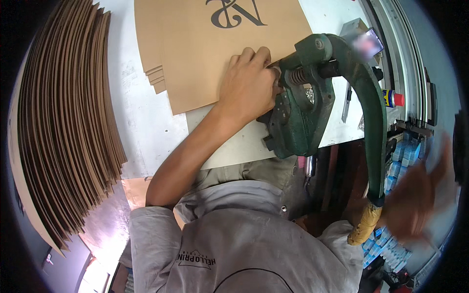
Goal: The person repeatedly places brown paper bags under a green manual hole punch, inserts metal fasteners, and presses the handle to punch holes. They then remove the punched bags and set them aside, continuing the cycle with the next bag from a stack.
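A green hand-lever press [305,117] stands at the table's front edge, right of centre. Beside its spring and head, my left hand [249,80] has bent fingers, over the edge of a brown kraft paper piece [195,73] with a dark printed emblem. The fingertips are hidden, so what they pinch cannot be made out. The press's long curved lever [376,127] hangs down toward me and ends in a tape-wrapped grip [365,224]. Just right of that grip, my right hand [415,200] is smeared by motion. Its fingers and any contact with the grip are unclear.
A tall row of brown folded kraft pieces [63,122] lines the left side. Under the printed piece lie more brown layers [155,78]. Right of the press are a cutter knife [347,102], a red-capped can [393,98], a box with a phone [372,44] and blue-white packets [405,151].
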Available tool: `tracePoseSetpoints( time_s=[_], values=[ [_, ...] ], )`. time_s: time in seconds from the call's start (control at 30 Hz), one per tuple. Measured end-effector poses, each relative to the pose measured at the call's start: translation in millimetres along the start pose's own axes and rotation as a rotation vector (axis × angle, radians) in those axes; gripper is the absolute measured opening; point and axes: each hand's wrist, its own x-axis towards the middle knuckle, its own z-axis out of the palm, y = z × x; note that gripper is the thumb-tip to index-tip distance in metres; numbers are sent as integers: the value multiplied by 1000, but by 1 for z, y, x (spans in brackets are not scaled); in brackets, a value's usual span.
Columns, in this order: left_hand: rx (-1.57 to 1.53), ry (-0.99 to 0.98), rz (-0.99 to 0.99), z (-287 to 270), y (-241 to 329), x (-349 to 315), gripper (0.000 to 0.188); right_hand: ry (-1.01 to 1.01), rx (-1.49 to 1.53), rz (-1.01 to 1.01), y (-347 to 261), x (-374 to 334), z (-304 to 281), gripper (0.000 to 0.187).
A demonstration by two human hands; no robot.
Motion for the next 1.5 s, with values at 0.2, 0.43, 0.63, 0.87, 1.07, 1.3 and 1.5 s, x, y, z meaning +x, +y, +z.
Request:
tracePoseSetpoints(
  time_s=[0.2,0.43,0.63,0.87,1.07,1.3,1.5],
  values=[
    [9,-24,29,-3,4,7,23,-540,-174,-265,-41,-20,13,69],
    [197,67,139,-11,-27,12,20,-160,326,21,14,-8,10,42],
    [284,72,241,3,-27,16,31,-248,-375,317,201,-70,-2,18],
    [514,36,54,-47,-71,-38,43,-193,-569,122,199,-66,39,9],
    [441,-80,65,-52,-76,-34,45,-132,-284,407,185,-61,26,10],
    [365,-110,44,-52,-73,-23,65,-282,67,648,168,-36,65,19],
    [427,-126,66,-41,-69,-15,68,-489,16,530,198,-31,89,50]
  ],
)
